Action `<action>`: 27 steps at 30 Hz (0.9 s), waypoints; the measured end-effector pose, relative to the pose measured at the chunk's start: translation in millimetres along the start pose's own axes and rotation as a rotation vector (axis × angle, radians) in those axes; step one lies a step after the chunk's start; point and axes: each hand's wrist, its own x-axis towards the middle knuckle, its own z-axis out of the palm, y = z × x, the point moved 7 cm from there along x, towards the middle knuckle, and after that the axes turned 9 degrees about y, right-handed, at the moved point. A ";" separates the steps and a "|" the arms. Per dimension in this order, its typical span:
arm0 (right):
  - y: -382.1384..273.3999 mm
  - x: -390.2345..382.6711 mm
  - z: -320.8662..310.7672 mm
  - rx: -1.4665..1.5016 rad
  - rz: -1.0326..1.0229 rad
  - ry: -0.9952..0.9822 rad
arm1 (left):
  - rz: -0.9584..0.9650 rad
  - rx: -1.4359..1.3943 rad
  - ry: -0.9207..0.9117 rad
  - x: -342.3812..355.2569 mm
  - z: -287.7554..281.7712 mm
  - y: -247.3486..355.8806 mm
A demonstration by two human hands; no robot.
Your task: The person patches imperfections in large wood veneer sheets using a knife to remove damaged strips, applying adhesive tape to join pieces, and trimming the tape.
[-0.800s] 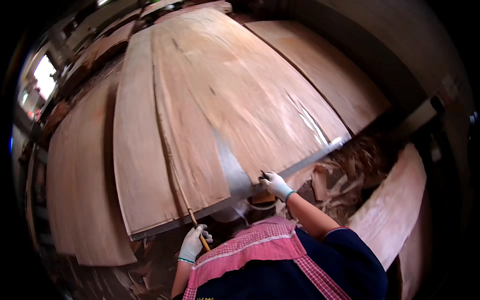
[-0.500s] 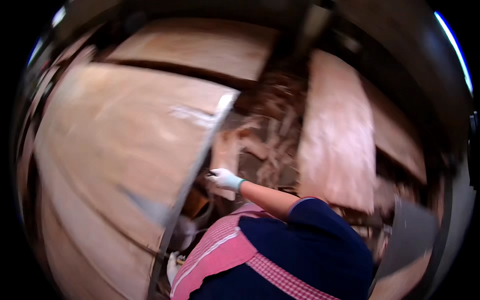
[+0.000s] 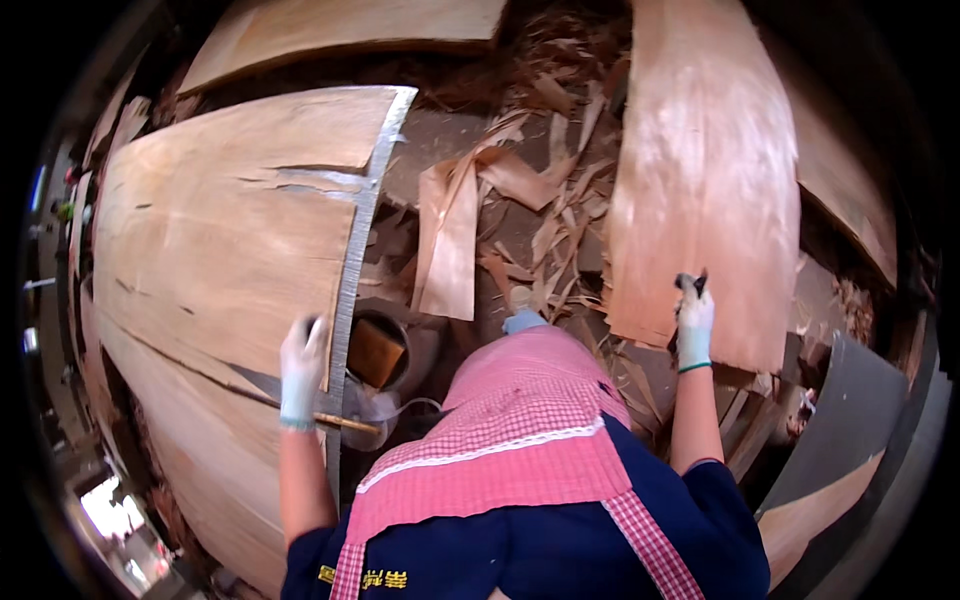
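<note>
My left hand (image 3: pixel 302 365), in a white glove, is over the right edge of a big pale wood veneer sheet (image 3: pixel 220 235), its fingers stretched forward. The sheet has splits and a torn notch, and lies on a table with a metal edge strip (image 3: pixel 366 200). By my left wrist a thin wooden stick (image 3: pixel 348 423) pokes out past that edge. My right hand (image 3: pixel 694 322), also gloved, is over the near end of a long reddish veneer stack (image 3: pixel 705 180). Its fingers are curled around something small and dark, too unclear to name.
Torn veneer strips (image 3: pixel 450 235) and shavings litter the floor ahead. A bucket with a brown block (image 3: pixel 376 352) stands beside the table, near a clear plastic container (image 3: pixel 370 400). Another veneer sheet (image 3: pixel 350 25) lies at the far left; a grey panel (image 3: pixel 835 430) leans at right.
My view has swung and sharpened. The right hand has gone from beside the table edge to the reddish stack on the right. From low by the table, my left hand has risen over the sheet.
</note>
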 end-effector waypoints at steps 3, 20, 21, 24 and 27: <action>22.9 -40.1 97.5 -0.196 0.130 -0.333 | 0.283 0.205 0.169 66.6 35.1 45.9; 438.5 -47.3 534.0 -0.304 0.668 -0.737 | 0.182 0.234 0.437 208.3 99.0 6.7; 431.2 -54.1 542.1 -0.180 0.660 -0.763 | 0.169 0.280 0.433 209.2 96.2 8.8; 374.3 -59.1 528.3 -0.101 0.448 -0.757 | 0.201 0.222 0.442 208.8 95.9 3.0; 271.3 -52.8 471.7 -0.169 0.223 -0.800 | 0.075 -0.027 0.406 197.4 93.7 -7.6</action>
